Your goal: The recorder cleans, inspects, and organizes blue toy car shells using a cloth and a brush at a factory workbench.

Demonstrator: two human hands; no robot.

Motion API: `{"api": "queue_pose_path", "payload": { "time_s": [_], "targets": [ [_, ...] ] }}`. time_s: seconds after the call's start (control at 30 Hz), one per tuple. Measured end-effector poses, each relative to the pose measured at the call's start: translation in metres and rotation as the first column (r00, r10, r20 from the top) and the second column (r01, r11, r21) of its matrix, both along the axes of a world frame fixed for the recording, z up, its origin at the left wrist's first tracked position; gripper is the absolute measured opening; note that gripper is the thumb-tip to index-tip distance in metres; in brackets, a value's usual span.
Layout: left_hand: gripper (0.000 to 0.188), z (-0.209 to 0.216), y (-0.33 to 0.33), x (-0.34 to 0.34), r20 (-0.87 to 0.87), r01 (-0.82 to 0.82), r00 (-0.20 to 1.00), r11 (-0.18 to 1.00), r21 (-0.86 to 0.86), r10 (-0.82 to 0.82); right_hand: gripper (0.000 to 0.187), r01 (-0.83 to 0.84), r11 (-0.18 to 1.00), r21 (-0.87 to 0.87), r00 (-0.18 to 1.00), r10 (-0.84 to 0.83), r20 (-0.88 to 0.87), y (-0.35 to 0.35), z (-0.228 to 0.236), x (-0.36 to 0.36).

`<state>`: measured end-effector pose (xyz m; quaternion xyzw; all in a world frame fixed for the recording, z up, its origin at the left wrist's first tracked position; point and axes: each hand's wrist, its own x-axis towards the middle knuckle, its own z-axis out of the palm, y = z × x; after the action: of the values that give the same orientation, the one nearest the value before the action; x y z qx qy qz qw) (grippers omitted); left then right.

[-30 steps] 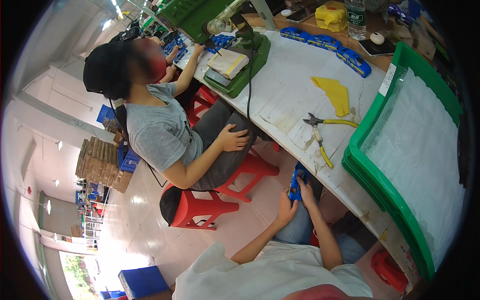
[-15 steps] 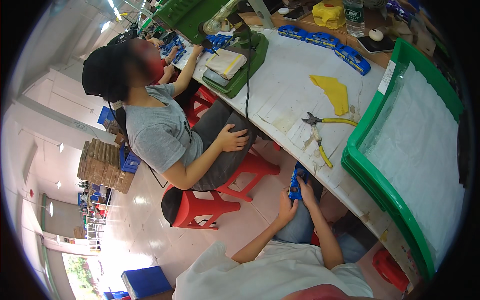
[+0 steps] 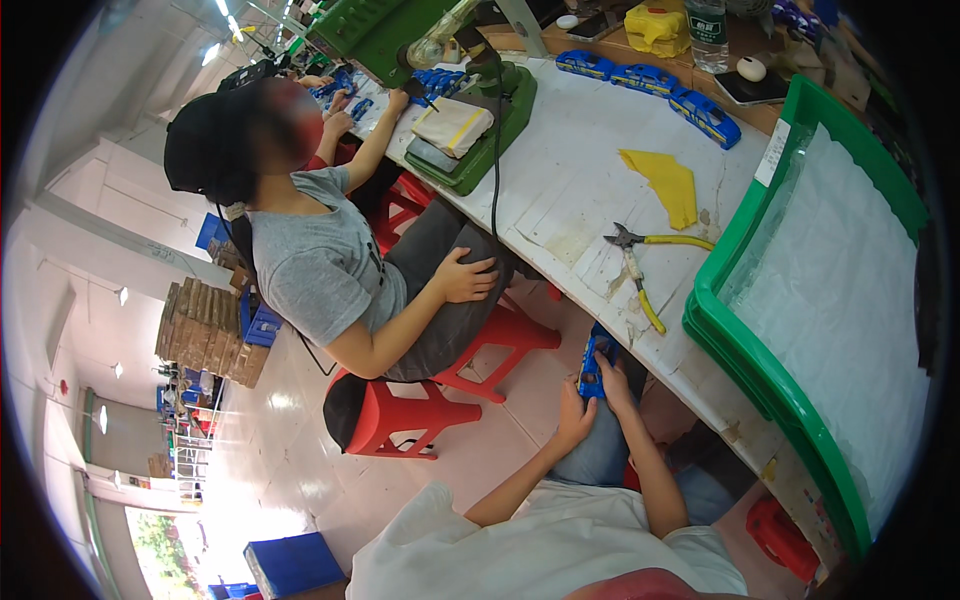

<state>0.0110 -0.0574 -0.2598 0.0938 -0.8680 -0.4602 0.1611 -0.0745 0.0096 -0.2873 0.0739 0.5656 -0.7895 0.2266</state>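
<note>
Below the table edge, over my lap, I hold a blue toy car (image 3: 590,373) in both hands. My left hand (image 3: 573,415) closes on its near end from the left. My right hand (image 3: 612,381) grips it from the right, fingers wrapped over its side; the hands hide part of the car. On the white table beyond lie pliers (image 3: 632,262) with yellow handles, their jaws apart, and a yellow cloth (image 3: 665,186). Several similar blue toy cars (image 3: 645,80) stand in a row along the table's far side.
A green tray (image 3: 706,300) lined with clear plastic covers the table's right side. A green bench machine (image 3: 520,110) with a hanging black cable stands at the table's far left. A co-worker in a grey shirt (image 3: 315,250) sits to my left, beside red stools (image 3: 400,415).
My hands and the toy car have hardly moved. In the background, another worker's hands have shifted slightly over the blue cars on the table.
</note>
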Motion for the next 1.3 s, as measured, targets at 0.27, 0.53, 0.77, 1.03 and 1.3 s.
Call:
{"api": "queue_pose_path", "payload": {
  "time_s": [0.27, 0.53, 0.77, 1.03, 1.3],
  "targets": [
    [0.050, 0.000, -0.001, 0.000, 0.000, -0.005, 1.000, 1.000, -0.002, 0.005, 0.025, -0.007, 1.000, -0.029, 0.999, 0.008, 0.048, 0.000, 0.011, 0.000],
    [0.048, 0.000, 0.001, -0.001, -0.003, -0.002, 1.000, 1.000, 0.024, 0.002, 0.029, -0.004, 0.998, -0.064, 0.999, 0.007, 0.042, 0.002, 0.008, 0.000],
    [0.047, 0.004, 0.001, -0.001, -0.011, 0.000, 1.000, 1.000, 0.016, 0.000, 0.028, -0.005, 0.999, -0.049, 0.999, 0.008, 0.054, 0.001, 0.006, 0.000],
    [0.046, 0.008, 0.002, -0.002, -0.016, 0.005, 1.000, 1.000, 0.010, -0.004, 0.028, -0.015, 0.999, -0.036, 0.999, 0.016, 0.037, 0.001, 0.004, -0.001],
    [0.047, 0.004, 0.002, -0.001, -0.011, -0.002, 1.000, 1.000, 0.001, 0.002, 0.026, 0.013, 0.998, -0.059, 0.999, -0.009, 0.052, 0.001, 0.002, 0.000]
  ]
}}
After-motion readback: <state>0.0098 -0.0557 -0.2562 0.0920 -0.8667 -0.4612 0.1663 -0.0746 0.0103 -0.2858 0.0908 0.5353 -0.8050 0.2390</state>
